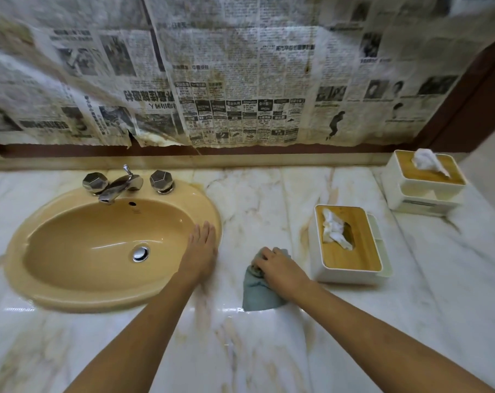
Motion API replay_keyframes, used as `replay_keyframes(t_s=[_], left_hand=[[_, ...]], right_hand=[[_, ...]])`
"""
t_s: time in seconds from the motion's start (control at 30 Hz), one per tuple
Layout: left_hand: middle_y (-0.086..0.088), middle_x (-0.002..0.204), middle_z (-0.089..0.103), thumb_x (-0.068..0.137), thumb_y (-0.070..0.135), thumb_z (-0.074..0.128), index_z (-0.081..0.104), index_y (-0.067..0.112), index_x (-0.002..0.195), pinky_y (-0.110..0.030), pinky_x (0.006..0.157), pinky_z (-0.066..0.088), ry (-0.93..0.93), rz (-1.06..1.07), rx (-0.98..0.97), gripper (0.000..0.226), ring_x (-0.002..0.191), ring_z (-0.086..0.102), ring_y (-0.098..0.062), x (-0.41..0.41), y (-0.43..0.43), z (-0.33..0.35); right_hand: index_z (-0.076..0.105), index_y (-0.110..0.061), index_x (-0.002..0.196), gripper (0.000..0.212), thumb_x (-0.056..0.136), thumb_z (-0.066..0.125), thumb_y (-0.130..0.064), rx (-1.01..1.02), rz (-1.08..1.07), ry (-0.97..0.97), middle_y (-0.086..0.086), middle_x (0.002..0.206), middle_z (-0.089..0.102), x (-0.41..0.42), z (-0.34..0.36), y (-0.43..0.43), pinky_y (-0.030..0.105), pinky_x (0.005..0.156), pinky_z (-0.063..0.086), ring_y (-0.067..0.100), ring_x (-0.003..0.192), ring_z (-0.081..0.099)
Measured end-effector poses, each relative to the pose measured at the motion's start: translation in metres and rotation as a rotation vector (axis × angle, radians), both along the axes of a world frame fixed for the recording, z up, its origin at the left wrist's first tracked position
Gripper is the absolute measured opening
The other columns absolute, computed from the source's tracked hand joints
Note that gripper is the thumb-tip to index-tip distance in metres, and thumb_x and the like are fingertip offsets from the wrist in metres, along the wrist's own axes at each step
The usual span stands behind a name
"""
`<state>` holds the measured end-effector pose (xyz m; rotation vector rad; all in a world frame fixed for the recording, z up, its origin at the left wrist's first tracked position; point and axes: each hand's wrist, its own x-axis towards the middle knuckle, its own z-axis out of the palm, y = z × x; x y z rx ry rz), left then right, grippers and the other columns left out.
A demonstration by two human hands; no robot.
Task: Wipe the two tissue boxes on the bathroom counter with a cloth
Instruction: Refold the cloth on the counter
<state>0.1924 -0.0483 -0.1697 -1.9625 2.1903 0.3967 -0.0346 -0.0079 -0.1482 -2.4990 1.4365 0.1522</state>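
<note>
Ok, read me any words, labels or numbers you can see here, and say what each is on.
Newspaper sheets on the wall: Chinese-character headlines and columns, too blurred to quote.
Sink: a small mark below the overflow hole, too small to read.
Far tissue box: dark strip on its front, unreadable.
Near tissue box: no text visible.

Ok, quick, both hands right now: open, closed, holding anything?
Left hand: open, flat on the sink rim.
Right hand: gripping the cloth.
</note>
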Motion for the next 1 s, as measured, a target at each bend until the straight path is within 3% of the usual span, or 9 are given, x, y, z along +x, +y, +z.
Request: replay_keyframes(t_s=[0.1,0.2,0.3,0.43,0.57,0.63,0.77,0.93,1.0], left_hand=[[-0.016,0.165,0.004,0.105,0.022,0.033,0.011,0.002,0.156,-0.048,0.121,0.007,0.061,0.046,0.039,0.058,0.151,0.001,-0.041,-0.007,-0.003,0.013],[-0.010,0.153,0.038,0.101,0.032,0.043,0.045,0.016,0.144,-0.052,0.117,0.023,0.178,0.080,-0.029,0.045,0.143,0.029,-0.034,-0.020,-0.008,0.033],[-0.001,0.126,0.064,0.098,0.035,0.054,0.066,0.021,0.120,-0.040,0.099,0.045,0.508,0.105,-0.097,0.029,0.118,0.057,-0.022,-0.046,-0.006,0.061],[0.006,0.113,0.068,0.088,0.040,0.071,0.062,0.024,0.122,-0.016,0.074,0.047,0.893,0.112,0.112,0.038,0.097,0.065,-0.012,-0.090,0.009,0.092],[0.011,0.115,0.059,0.059,0.060,0.086,0.049,0.032,0.129,-0.024,0.075,0.052,0.790,0.005,0.244,0.083,0.091,0.062,-0.007,-0.131,0.025,0.092],[0.012,0.109,0.059,0.049,0.070,0.084,0.049,0.031,0.123,-0.032,0.081,0.053,0.647,-0.049,0.256,0.090,0.089,0.060,-0.007,-0.151,0.032,0.086],[0.014,0.089,0.063,0.049,0.079,0.074,0.053,0.031,0.094,-0.035,0.077,0.052,0.483,-0.048,0.198,0.069,0.083,0.059,-0.009,-0.183,0.040,0.078],[0.010,0.069,0.061,0.068,0.066,0.075,0.059,0.025,0.070,-0.027,0.058,0.039,0.506,0.016,0.134,0.044,0.067,0.055,-0.009,-0.188,0.037,0.076],[0.008,0.067,0.065,0.076,0.059,0.072,0.064,0.024,0.068,-0.030,0.060,0.045,0.549,0.079,0.104,0.037,0.066,0.059,-0.012,-0.181,0.031,0.075]], right_hand=[[0.063,-0.014,0.120,0.029,0.093,0.053,-0.013,0.118,0.041,-0.071,0.010,0.126,0.054,-0.008,0.012,-0.003,0.038,0.091,0.042,0.030,0.114,0.052],[0.068,-0.021,0.114,0.025,0.090,0.062,-0.023,0.213,0.019,-0.237,0.005,0.116,0.065,-0.020,0.040,-0.012,0.035,0.092,0.046,0.023,0.108,0.059],[0.070,-0.023,0.117,0.025,0.094,0.061,-0.026,0.188,-0.154,-0.515,-0.006,0.112,0.069,-0.042,0.075,-0.020,0.028,0.088,0.052,0.010,0.094,0.065],[0.073,-0.024,0.105,0.018,0.096,0.058,-0.022,0.053,-0.295,-0.694,-0.017,0.096,0.071,-0.089,0.111,-0.033,0.024,0.077,0.053,0.004,0.081,0.065],[0.071,-0.023,0.111,0.022,0.097,0.055,-0.022,-0.076,-0.403,-0.639,-0.010,0.109,0.069,-0.147,0.119,-0.045,0.024,0.086,0.049,0.007,0.098,0.061],[0.066,-0.025,0.121,0.027,0.098,0.052,-0.028,-0.055,-0.446,-0.542,-0.005,0.118,0.064,-0.171,0.110,-0.050,0.032,0.094,0.049,0.012,0.107,0.059],[0.051,-0.029,0.138,0.041,0.100,0.043,-0.039,0.091,-0.474,-0.334,0.002,0.140,0.053,-0.196,0.088,-0.057,0.048,0.107,0.040,0.022,0.126,0.051],[0.049,-0.024,0.141,0.042,0.100,0.044,-0.030,0.113,-0.525,-0.412,0.007,0.137,0.051,-0.205,0.075,-0.062,0.046,0.108,0.039,0.025,0.125,0.050],[0.055,-0.020,0.137,0.040,0.098,0.046,-0.025,0.095,-0.590,-0.452,0.009,0.131,0.054,-0.209,0.073,-0.066,0.043,0.105,0.042,0.026,0.121,0.054]])
